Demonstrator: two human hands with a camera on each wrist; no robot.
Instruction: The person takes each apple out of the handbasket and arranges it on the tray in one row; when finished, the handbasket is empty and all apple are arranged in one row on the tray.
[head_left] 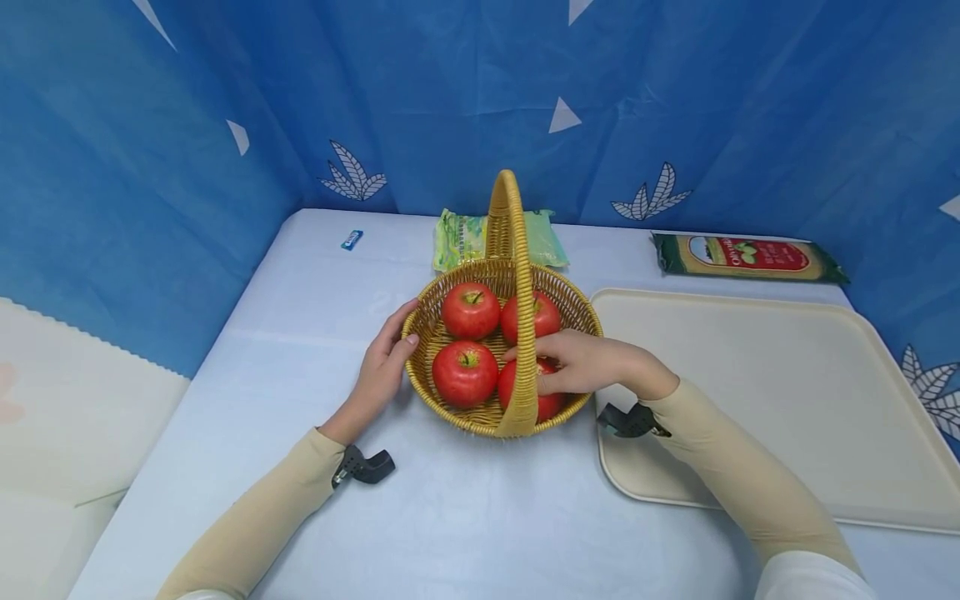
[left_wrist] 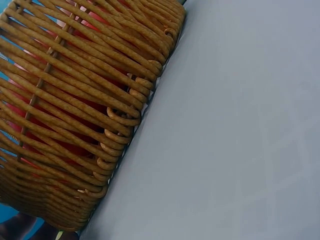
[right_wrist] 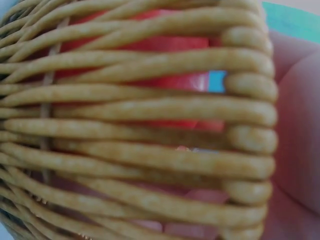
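1. So the near-right apple (head_left: 551, 406) sat in the wicker basket (head_left: 467, 425) on the counter (head_left: 480, 517), partly hidden by the arched handle (head_left: 522, 312).
2. Right hand (head_left: 592, 363) was way nearer, in over the right rim, grip clamped on that apple as far as I could tell.
3. Handle ran front to back, fingertips poking past underneath. Apple's round, so no real long axis.
4. Left hand (head_left: 382, 360) gripped the opposite rim.

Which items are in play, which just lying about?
Seemingly in play:
wicker basket, left fingers on its rim
near-right apple, right fingers on it
three other apples

Lying about:
green packet
red-labelled packet
blue packet
cream tray, role unclear
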